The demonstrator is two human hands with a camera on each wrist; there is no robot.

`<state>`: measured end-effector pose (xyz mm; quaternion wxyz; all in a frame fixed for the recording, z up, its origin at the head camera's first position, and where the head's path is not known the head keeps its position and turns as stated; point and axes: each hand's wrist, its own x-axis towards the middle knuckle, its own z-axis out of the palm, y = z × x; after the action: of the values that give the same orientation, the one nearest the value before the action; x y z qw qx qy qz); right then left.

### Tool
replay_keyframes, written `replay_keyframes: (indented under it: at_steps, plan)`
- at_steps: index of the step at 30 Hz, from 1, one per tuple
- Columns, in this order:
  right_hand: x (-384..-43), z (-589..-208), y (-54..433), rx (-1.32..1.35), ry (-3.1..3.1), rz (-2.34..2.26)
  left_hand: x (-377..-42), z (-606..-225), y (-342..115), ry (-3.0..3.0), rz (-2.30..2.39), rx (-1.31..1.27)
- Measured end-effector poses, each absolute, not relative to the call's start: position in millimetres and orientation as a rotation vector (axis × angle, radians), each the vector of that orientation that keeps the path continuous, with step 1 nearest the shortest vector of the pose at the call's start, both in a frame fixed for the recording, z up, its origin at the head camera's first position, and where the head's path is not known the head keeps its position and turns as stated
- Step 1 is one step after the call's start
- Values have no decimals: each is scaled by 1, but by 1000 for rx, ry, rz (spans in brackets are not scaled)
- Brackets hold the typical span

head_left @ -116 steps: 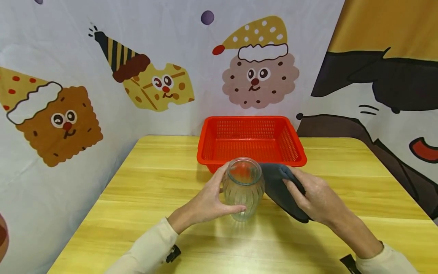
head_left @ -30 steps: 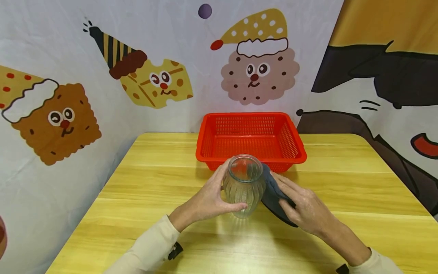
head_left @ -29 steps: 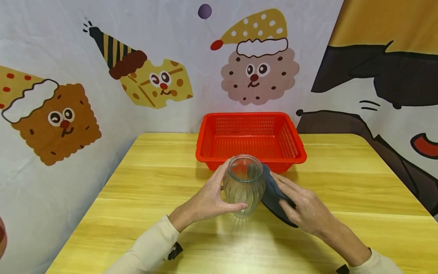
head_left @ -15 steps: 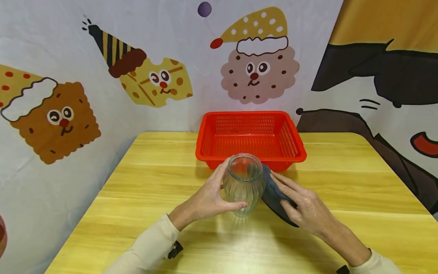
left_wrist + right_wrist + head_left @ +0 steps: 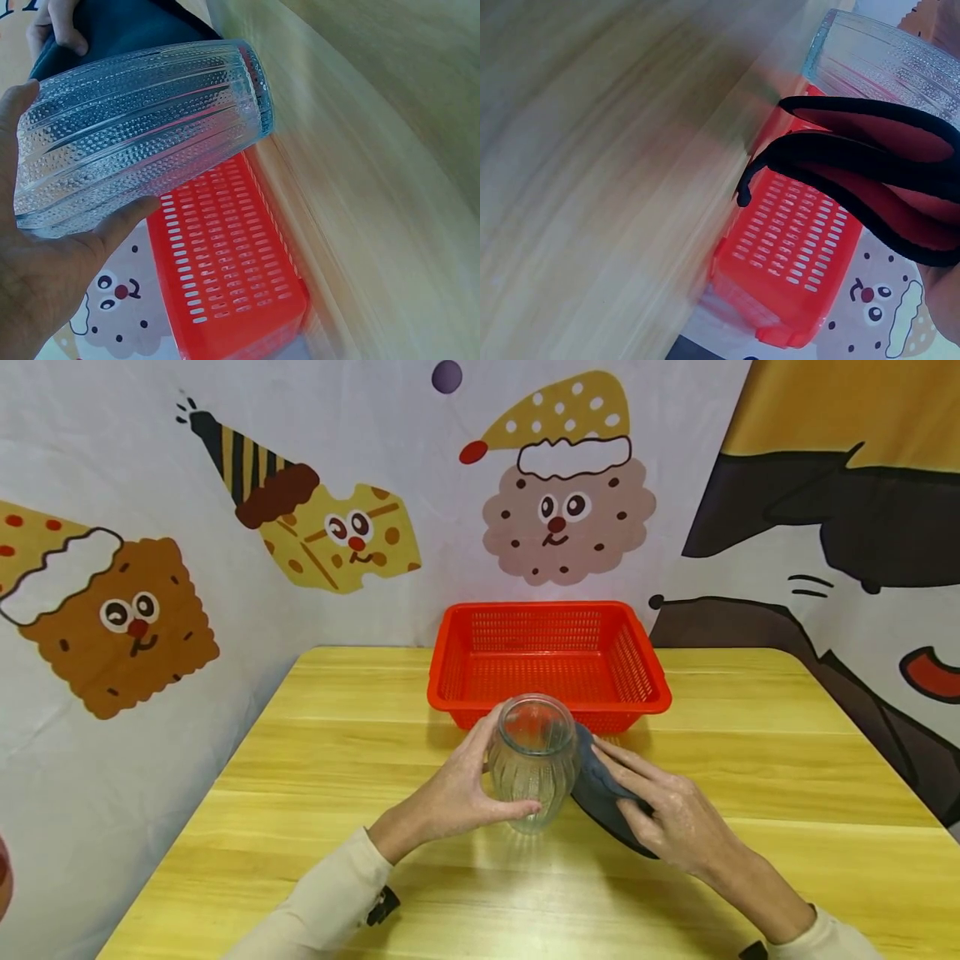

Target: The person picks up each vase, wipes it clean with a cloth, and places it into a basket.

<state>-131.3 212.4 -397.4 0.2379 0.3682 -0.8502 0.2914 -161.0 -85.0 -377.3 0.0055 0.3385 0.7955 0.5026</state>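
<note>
A clear ribbed glass jar [image 5: 534, 785] stands upright at mid-table in the head view, its round mouth facing up. My left hand [image 5: 461, 789] grips it from the left, thumb across the near side; the far fingers are partly hidden behind the glass. In the left wrist view the jar's textured wall [image 5: 135, 135] fills the space beside the thumb. A dark blue-grey cloth [image 5: 596, 785] with black edging lies against the jar's right side. My right hand [image 5: 667, 814] holds this cloth, bunched under the fingers. Its folded black edges [image 5: 870, 176] show in the right wrist view.
A red perforated plastic basket [image 5: 551, 706] sits right behind the jar, with nothing in it. The light wood table [image 5: 315, 760] extends to both sides. Behind it hangs a white backdrop [image 5: 360, 410] with cartoon prints.
Since the oldest frame, my right hand has moved left, bringing the cloth against the jar. Over the last second both hands stay nearly still, and the head view tilts slightly.
</note>
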Motion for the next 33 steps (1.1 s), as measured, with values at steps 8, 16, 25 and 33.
replay_keyframes:
  at_steps: [8,16,25,33]
  plan:
    - [-131,-397,212,1024,-2340,820,-161,-377,-85,2495,1563,1050]
    - [-129,-397,214,1018,-2389,838,-161,-378,-84,2478,1581,1049]
    - [-129,-401,214,1043,-2344,842,-161,-379,-84,2501,1571,1042]
    - [-128,-405,216,1025,-2395,800,-161,-381,-83,2511,1571,1019]
